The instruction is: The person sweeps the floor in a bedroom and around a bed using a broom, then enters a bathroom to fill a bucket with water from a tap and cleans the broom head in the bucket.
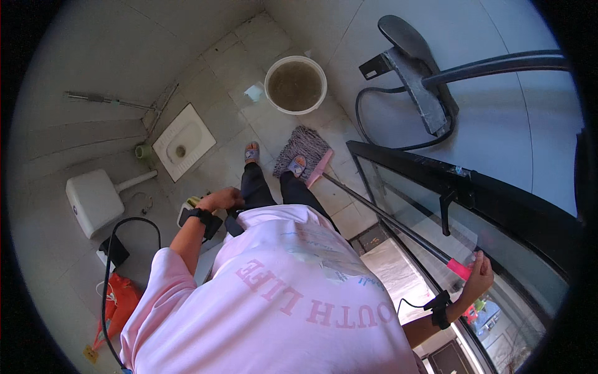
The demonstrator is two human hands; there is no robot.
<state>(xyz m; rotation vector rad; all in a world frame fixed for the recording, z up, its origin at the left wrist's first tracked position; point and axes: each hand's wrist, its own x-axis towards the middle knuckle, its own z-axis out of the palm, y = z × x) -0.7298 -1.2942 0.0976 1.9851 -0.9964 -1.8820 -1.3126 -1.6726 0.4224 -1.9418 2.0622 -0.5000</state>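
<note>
A mop lies out on my right, its grey-striped head spread on the floor in a pink clamp. My right foot, in a sandal, rests on the mop head. The dark handle slants up beside the glass door to a pink grip. Closed at the end of that grip is my right hand, its fingertips close to the glass. My left hand hangs by my waist over my dark trousers. Its fingers are curled, and whatever they may hold is hidden.
A white bucket of murky water stands ahead by the wall. Left of my feet is a squat toilet, with a cistern nearer me. The black-framed door is close on my right, below a shower fitting.
</note>
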